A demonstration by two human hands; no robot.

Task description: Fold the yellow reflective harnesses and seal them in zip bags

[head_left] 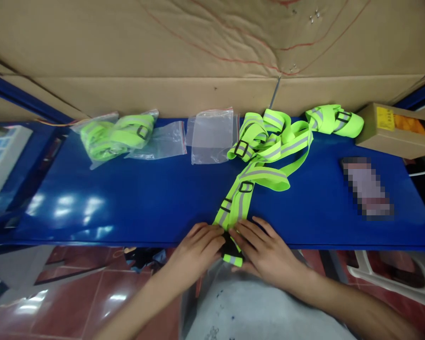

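A neon yellow-green strap (269, 175) with a grey reflective stripe and black buckles lies tangled on the blue table and runs down to its front edge. There my left hand (203, 243) and my right hand (264, 250) hold its near end from both sides. Between them shows a black piece (228, 246) with a short neon tab (233, 260) below it. The fingers of both hands are bent onto the strap, and some fingertips are hidden.
Bagged neon straps (116, 137) and clear plastic bags (212, 137) lie along the back of the blue table (156, 198). A rolled strap (335, 119), a cardboard box (396, 130) and a blurred-out phone-like object (368, 186) are on the right.
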